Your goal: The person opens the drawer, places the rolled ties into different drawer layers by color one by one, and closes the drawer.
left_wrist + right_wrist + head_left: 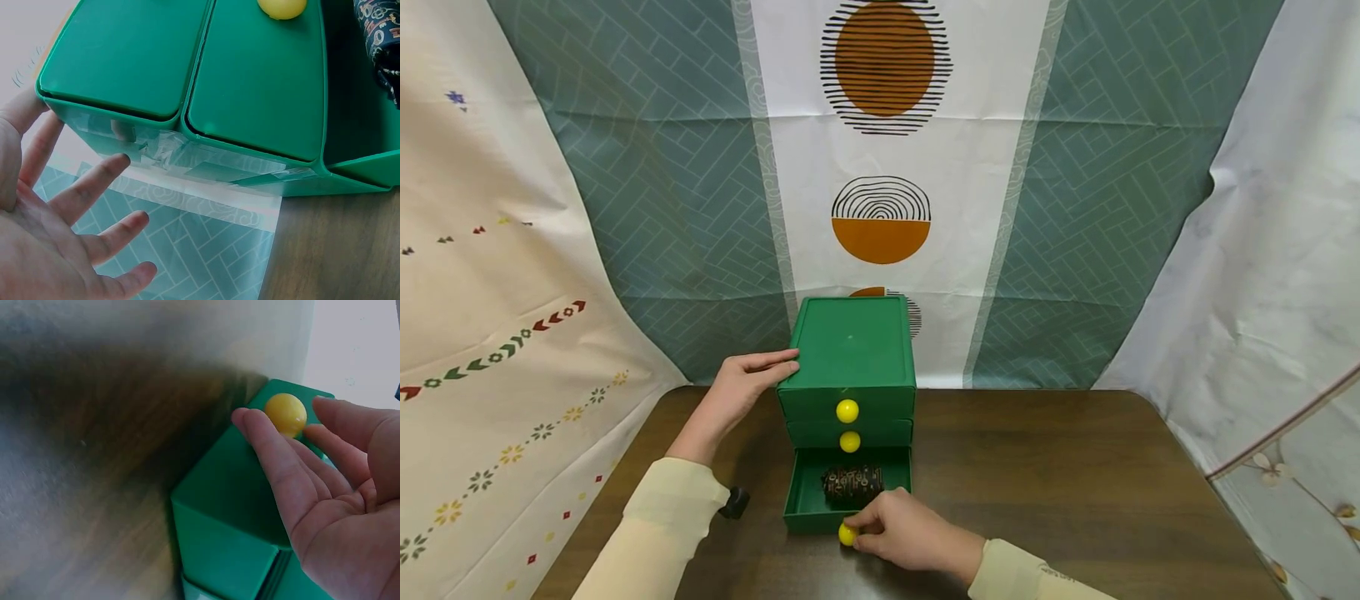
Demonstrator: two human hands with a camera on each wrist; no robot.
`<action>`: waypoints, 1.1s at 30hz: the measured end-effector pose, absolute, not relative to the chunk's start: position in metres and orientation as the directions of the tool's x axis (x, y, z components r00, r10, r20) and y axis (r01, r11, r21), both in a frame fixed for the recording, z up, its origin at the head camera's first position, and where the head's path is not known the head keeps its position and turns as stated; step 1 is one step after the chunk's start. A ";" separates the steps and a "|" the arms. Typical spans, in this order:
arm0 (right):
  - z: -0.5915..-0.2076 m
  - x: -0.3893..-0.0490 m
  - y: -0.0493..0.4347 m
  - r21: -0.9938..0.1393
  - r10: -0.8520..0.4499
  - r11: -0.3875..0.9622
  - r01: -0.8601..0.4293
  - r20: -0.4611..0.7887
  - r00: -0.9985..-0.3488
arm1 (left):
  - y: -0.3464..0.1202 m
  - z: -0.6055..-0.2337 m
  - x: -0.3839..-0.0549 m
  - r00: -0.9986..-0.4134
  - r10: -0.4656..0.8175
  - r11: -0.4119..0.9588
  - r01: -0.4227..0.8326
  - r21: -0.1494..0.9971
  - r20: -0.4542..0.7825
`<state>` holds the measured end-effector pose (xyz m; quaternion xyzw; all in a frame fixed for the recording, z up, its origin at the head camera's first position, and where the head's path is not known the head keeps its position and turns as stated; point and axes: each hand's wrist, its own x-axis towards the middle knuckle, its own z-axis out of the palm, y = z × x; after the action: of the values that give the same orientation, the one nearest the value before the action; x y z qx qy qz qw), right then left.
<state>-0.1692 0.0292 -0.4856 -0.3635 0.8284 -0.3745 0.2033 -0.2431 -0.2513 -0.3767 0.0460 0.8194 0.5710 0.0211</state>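
Observation:
A green drawer cabinet (852, 342) stands on the table, each drawer front bearing a round yellow knob. Its bottom drawer (805, 523) is pulled out. Inside that drawer lies a dark rolled cloth (852, 483) printed with small keys, also partly visible in the left wrist view (381, 37). My right hand (906, 533) has thumb and fingers around the bottom drawer's knob (847, 535). My left hand (741, 387) touches the cabinet's upper left side with fingers extended; in the left wrist view the other fingers are spread beside the taped side wall.
The brown wooden table (1037, 475) extends to both sides of the cabinet. A small black object (735, 502) shows by the left sleeve's cuff. Patterned cloth (880, 150) hangs behind, with light fabric (1262, 292) at the sides.

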 end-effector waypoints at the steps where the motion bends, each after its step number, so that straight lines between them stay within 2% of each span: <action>1: -0.487 -0.169 0.028 -0.774 -0.748 0.458 -0.437 -0.071 -0.659 | -0.250 -0.373 -0.241 -0.994 0.104 0.341 0.050 0.939 0.015; 9: -0.494 -0.164 0.024 -0.813 -0.694 0.463 -0.354 -0.084 -0.715 | -0.243 -0.356 -0.231 -0.994 0.111 0.326 0.048 0.944 0.012; 18: -0.502 -0.164 0.021 -0.825 -0.669 0.438 -0.357 -0.033 -0.743 | -0.255 -0.380 -0.246 -0.994 0.099 0.345 0.072 0.936 0.040; 33: -0.506 -0.168 0.018 -0.795 -0.631 0.465 -0.390 0.011 -0.776 | -0.256 -0.385 -0.248 -0.993 0.107 0.338 0.074 0.938 0.040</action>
<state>-0.1680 0.0181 -0.5056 -0.3024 0.8437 -0.4197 0.1438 -0.2482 -0.2560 -0.3852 0.0553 0.8178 0.5726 0.0143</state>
